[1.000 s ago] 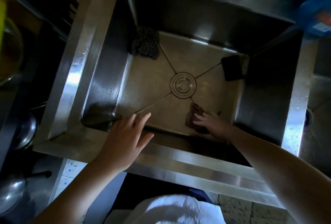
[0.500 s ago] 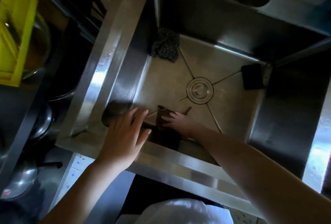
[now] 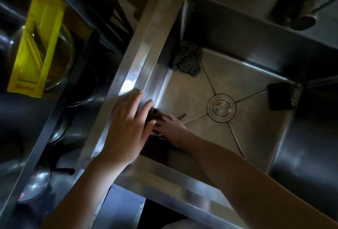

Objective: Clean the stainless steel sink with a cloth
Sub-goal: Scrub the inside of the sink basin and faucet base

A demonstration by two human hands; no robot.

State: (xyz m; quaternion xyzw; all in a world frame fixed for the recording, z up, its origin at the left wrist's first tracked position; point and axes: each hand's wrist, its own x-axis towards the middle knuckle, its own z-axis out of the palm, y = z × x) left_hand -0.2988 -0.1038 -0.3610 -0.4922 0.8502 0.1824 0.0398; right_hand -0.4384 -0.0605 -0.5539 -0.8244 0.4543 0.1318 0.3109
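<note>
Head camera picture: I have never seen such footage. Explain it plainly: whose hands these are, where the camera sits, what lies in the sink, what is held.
There is no machine here. A person wears one camera on the head, and it looks down at their own bare hands over a steel sink. The left hand is open, fingers straight, at the sink's left edge. The right hand reaches into the basin and presses a brown cloth onto the floor near the left wall; the left hand partly hides it. Also in the basin are a dark mesh scrubber in the far left corner, a black sponge by the right wall, and the round drain in the middle.
</note>
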